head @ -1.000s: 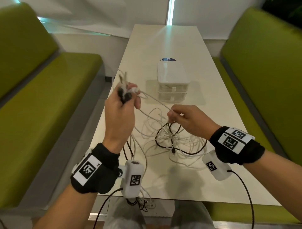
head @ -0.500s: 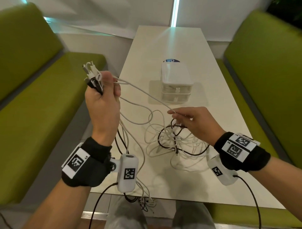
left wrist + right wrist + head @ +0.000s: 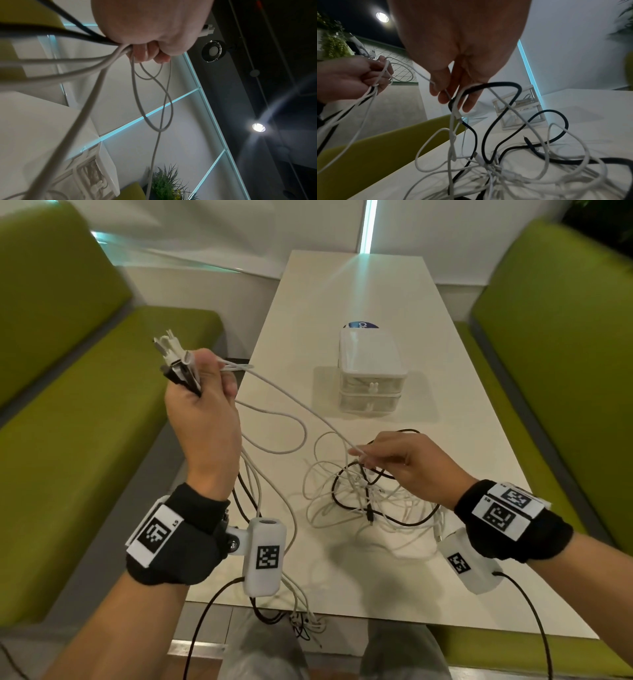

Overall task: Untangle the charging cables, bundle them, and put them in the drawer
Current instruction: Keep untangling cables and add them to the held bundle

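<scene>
**Cables stretched between two hands over a white table**

The left hand (image 3: pixel 202 419) clenches a bunch of cable plugs (image 3: pixel 176 361). The right hand (image 3: pixel 407 463) pinches one white cable (image 3: pixel 294 402) above the tangled cables (image 3: pixel 363 498). Wristbands read "LS" and "RS". The clear two-drawer box (image 3: pixel 371 378), both drawers closed, holds white cables. Beneath lies the white table (image 3: pixel 359 285), between green benches (image 3: pixel 85 440).
</scene>
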